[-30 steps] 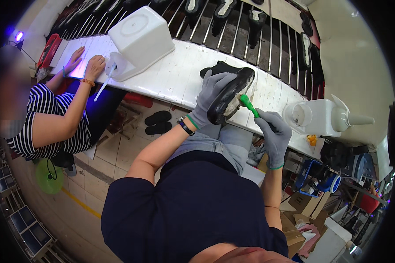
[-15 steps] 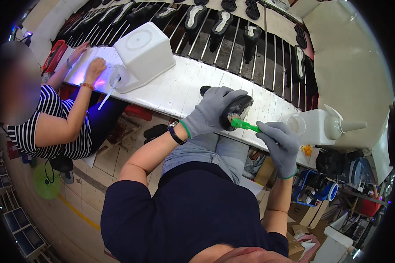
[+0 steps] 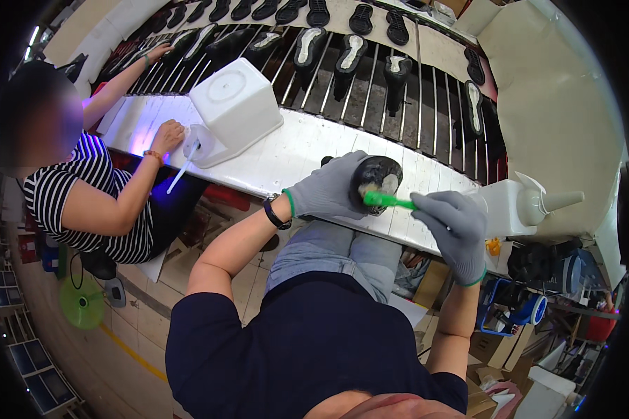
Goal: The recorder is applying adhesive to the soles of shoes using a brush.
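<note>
My left hand (image 3: 330, 187), in a grey glove, is wrapped round a black shoe upper (image 3: 384, 167) and holds it over the white bench. A pale patch shows on the upper's bottom. My right hand (image 3: 454, 225), gloved the same way, grips a green-handled brush (image 3: 396, 201). The brush's far end lies against the shoe upper; the glove and the angle hide its bristles. Just beyond my right hand stands a white plastic container (image 3: 503, 206) with a spout-like top.
Past the bench (image 3: 307, 133) runs a rack of metal rollers (image 3: 423, 105) bearing several black shoes. Black soles (image 3: 362, 19) line the ledge behind. A large white jug (image 3: 237, 105) stands at the left. Nearby sits a co-worker in a striped shirt (image 3: 112, 202).
The shoe upper has turned in my left hand, and my right hand has shifted slightly right. At the left, the co-worker's far arm now stretches to the shoes on the rollers.
</note>
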Available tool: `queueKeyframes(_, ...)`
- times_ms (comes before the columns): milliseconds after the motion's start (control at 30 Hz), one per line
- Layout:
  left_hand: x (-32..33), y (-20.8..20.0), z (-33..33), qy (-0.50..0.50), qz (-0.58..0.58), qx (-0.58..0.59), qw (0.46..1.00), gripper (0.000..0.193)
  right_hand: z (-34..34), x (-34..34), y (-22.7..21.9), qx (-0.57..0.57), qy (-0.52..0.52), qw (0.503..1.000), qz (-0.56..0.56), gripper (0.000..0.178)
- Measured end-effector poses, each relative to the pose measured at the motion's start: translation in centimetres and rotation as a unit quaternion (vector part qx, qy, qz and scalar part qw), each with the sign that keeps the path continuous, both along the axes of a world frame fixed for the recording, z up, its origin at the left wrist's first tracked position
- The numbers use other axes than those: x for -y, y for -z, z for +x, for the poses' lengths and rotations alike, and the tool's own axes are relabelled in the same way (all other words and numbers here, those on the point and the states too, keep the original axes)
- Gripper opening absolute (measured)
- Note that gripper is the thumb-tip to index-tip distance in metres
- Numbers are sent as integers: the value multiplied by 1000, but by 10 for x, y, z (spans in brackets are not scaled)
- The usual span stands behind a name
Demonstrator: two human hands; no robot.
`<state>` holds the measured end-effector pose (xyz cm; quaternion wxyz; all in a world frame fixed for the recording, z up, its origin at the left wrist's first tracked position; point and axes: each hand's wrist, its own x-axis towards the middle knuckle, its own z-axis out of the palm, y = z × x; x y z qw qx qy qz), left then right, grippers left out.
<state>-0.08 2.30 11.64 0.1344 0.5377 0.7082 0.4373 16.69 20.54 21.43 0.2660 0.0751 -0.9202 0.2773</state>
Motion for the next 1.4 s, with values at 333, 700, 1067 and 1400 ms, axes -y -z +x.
queueKeyframes(333,33,27,-17,-110,-46,176,977,52,54,-68,90,12,364,905,-218,20)
queueKeyframes(700,50,48,-10,-230,48,252,939,58,116,-73,204,27,533,817,-217,22)
queueKeyframes(1067,32,45,1,-234,286,443,817,45,100,-29,184,80,496,864,19,58)
queueKeyframes(1400,-27,43,26,16,128,484,865,82,30,54,154,59,124,731,-668,69)
